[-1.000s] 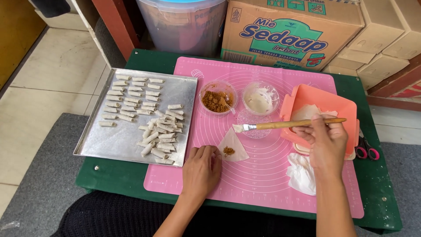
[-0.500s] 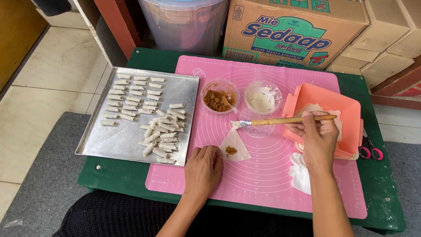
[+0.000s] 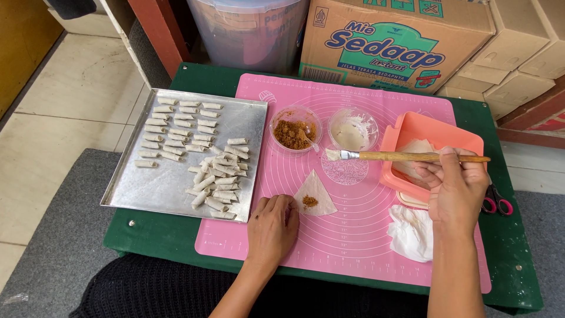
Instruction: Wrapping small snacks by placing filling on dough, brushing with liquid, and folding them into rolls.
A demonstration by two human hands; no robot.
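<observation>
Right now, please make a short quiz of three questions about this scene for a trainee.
1. True or false: the right hand holds a brush.
2. What does the left hand touch? A) metal tray B) triangular wrapper C) scissors
3. What colour is the mat?

Key:
1. True; the bristles point toward the white paste bowl.
2. B, the triangular wrapper bearing brown filling.
3. Pink.

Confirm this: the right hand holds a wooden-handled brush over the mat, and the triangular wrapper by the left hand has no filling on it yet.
Not quite. The head view shows brown filling on the triangular wrapper beside the left hand. The right hand does hold the brush.
</observation>
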